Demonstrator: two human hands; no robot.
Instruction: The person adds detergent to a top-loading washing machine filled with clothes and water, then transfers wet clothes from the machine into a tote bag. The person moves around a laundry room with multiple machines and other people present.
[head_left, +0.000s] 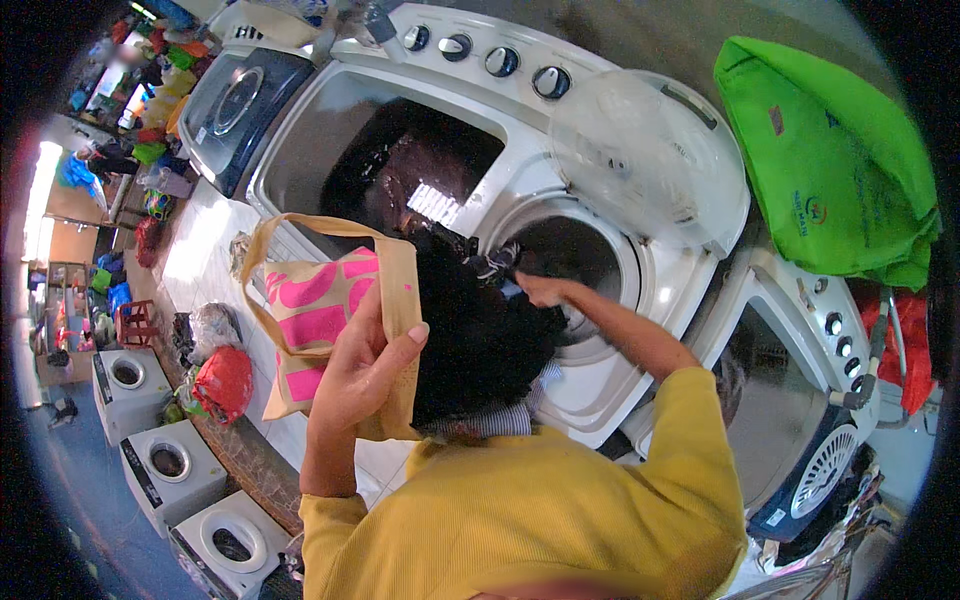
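Note:
A beige cloth tote bag (322, 300) with pink print hangs from my left hand (367, 360), whose thumb and fingers close on its broad strap. My right hand (544, 289) is bent over the rim of the round spin tub (622, 300), beside dark cloth with black-and-white cords (495, 261). Its fingertips are partly hidden, so its hold is unclear. Between my arms is a large fuzzy black mass (480, 352), with blue-and-white striped cloth (495, 421) under it; whether it is a garment or someone's hair cannot be told. Dark wet contents fill part of the square wash tub (296, 142).
The spinner's translucent lid (622, 150) stands raised. A green bag (817, 165) lies at upper right, above another twin-tub washer (780, 375). A dark-lidded washer (240, 105) stands upper left. A red bag (225, 384) and several white front-load machines (169, 459) are at left.

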